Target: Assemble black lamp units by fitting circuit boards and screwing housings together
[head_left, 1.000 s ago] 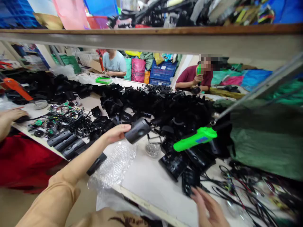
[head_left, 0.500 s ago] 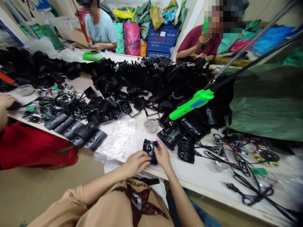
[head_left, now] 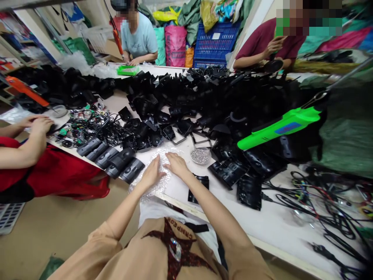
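My left hand [head_left: 152,172] is over the sheet of bubble wrap [head_left: 151,188] at the table's front edge, fingers stretched out. Facing it across a small gap, my right hand [head_left: 176,165] also has its fingers extended, near the wrap's right side. Neither hand holds anything that I can see. Partly behind my right forearm lies a black plastic housing [head_left: 202,179]. A round dish of small silvery screws [head_left: 199,156] sits just right of my right hand. Several finished-looking black housings [head_left: 131,170] stand in a row left of the wrap.
A green electric screwdriver [head_left: 276,127] hangs above more black housings [head_left: 230,171] at right. Cables with a plug [head_left: 320,251] lie at the front right. Black parts [head_left: 186,89] heap across the middle. A co-worker's hands [head_left: 40,123] are at the left; two people sit opposite.
Both my hands have let go of the black housing and moved left to the bubble wrap. The housing stays on the table. The view has shifted, and the co-worker at left shows more.
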